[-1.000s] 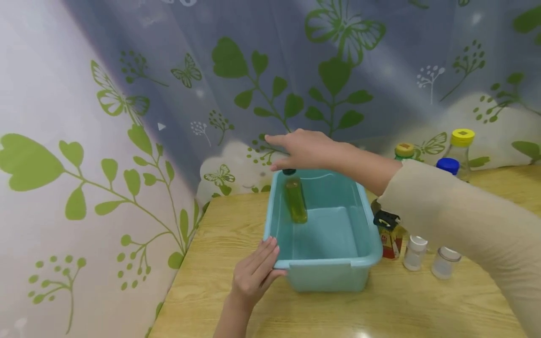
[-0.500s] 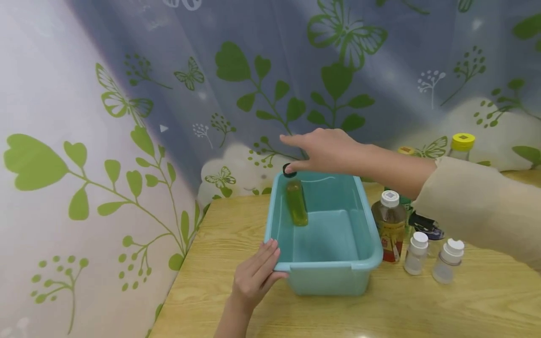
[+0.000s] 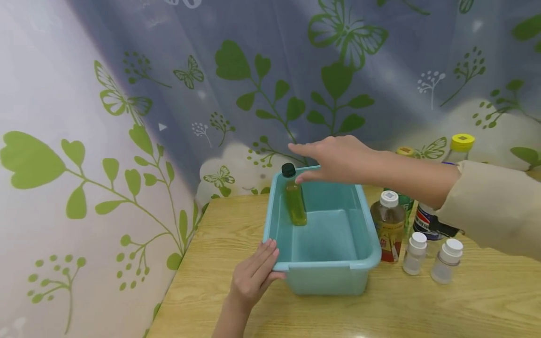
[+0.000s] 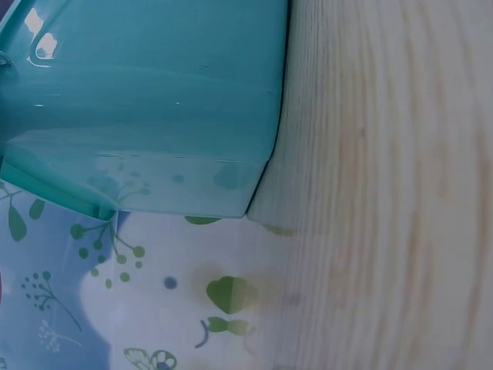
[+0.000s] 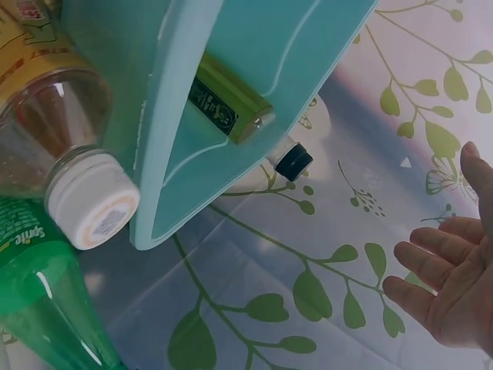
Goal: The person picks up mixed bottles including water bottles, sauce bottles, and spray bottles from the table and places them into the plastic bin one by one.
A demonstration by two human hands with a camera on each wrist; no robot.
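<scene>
A teal plastic basin [image 3: 323, 280] stands on the wooden table. Inside, a slim bottle [image 3: 297, 206] of yellow-green liquid with a black cap leans against the far left corner, its capped neck at the rim. My right hand [image 3: 338, 158] hovers over the basin's back edge, fingers extended and holding nothing. Its thumb is close beside the bottle's neck in the head view; the right wrist view shows the palm and spread fingers apart from the bottle. My left hand [image 3: 252, 274] rests against the basin's near left corner, fingers straight along the rim and thumb at the front.
Right of the basin stand a brown drink bottle [image 3: 388, 225] with a white cap, a green Sprite bottle [image 5: 46, 285], a dark-labelled bottle [image 3: 426, 223], a yellow-capped bottle [image 3: 461, 143] and two small white-capped jars [image 3: 415, 256]. Patterned curtain [image 3: 253, 70] hangs behind.
My right hand has drawn back to the right, away from the bottle's cap, leaving the bottle leaning in the basin. The left hand stays at the basin's corner.
</scene>
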